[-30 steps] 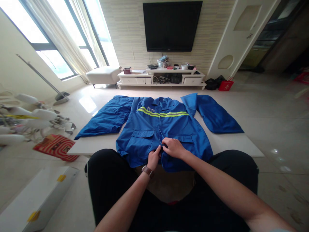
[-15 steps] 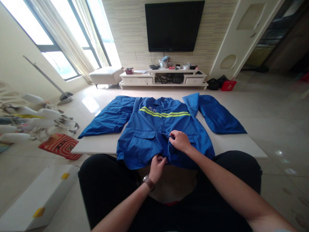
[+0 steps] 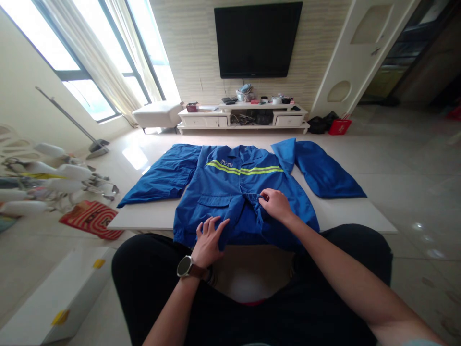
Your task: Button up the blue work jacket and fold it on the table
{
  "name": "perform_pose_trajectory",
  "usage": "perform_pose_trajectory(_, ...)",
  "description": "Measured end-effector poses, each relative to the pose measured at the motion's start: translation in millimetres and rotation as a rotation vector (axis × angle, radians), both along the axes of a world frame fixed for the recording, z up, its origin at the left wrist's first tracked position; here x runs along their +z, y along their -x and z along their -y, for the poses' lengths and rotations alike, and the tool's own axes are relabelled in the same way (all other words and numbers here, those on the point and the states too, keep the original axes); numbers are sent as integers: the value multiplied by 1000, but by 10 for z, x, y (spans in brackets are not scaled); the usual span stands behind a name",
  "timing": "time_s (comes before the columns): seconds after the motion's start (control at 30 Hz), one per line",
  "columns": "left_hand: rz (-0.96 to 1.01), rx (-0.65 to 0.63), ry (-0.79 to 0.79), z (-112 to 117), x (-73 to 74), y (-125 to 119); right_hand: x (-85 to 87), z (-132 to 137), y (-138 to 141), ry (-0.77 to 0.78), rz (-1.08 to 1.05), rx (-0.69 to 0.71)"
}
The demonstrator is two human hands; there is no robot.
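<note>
A blue work jacket (image 3: 212,185) with a yellow-green reflective stripe across its chest lies spread, front up, on a low white table (image 3: 144,217). Its sleeves stretch out to both sides. My right hand (image 3: 275,204) pinches the edge of the jacket's front opening, right of the middle, and the cloth there is lifted and bunched. Fingers apart, my left hand (image 3: 209,240) rests at the lower hem below the left pocket flap; a watch (image 3: 185,266) is on that wrist. The lower front stands parted between the hands.
My knees (image 3: 147,278) flank the table's near side. On the left are a red patterned bag (image 3: 91,220), a white box with yellow latches (image 3: 54,298) and a jumble of white objects (image 3: 68,173). A television cabinet (image 3: 205,120) stands beyond the table.
My left hand has moved left along the hem, and its fingers have spread. My right hand has shifted slightly right with the jacket's front edge, widening the gap at the bottom.
</note>
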State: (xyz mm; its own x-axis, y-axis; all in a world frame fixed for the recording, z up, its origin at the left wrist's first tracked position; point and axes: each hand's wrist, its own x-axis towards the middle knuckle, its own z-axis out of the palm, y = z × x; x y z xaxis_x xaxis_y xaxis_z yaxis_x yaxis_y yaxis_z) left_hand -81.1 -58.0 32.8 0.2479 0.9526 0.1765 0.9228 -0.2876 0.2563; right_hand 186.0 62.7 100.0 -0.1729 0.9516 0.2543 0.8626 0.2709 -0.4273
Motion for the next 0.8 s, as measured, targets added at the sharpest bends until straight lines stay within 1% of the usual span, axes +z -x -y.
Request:
perform_pose_trajectory(0.07,-34,-60,74,-4,-48,41,3,-4,-22,7,0,-7)
perform_pose_trajectory(0.13,-28,-95,65,-3,-69,98,7,-12,-56,5,-8,-15)
perform_pose_trajectory(0.23,88,-40,-16,-18,-42,214,15,-19,-115,-11,-33,-26)
perform_pose_trajectory(0.3,183,30,-37,-37,-8,267,19,-11,-145,-17,-54,-27)
perform_pose_trajectory(0.33,209,45,-30,-44,6,272,20,-3,-154,-18,-64,-24)
perform_pose_trajectory(0.4,201,10,9,-49,21,228,20,24,-161,-17,-79,0)
perform_pose_trajectory(0.5,101,-98,68,-44,8,70,7,91,-141,10,-92,86)
perform_pose_trajectory(0.57,61,-131,106,-44,-16,-39,-20,155,-110,61,-87,172)
perform_pose_trajectory(0.7,40,-197,206,-51,-91,-162,-134,308,-23,165,-42,362)
perform_pose_trajectory(0.8,-33,-235,311,-31,-194,-210,-238,408,22,230,0,459)
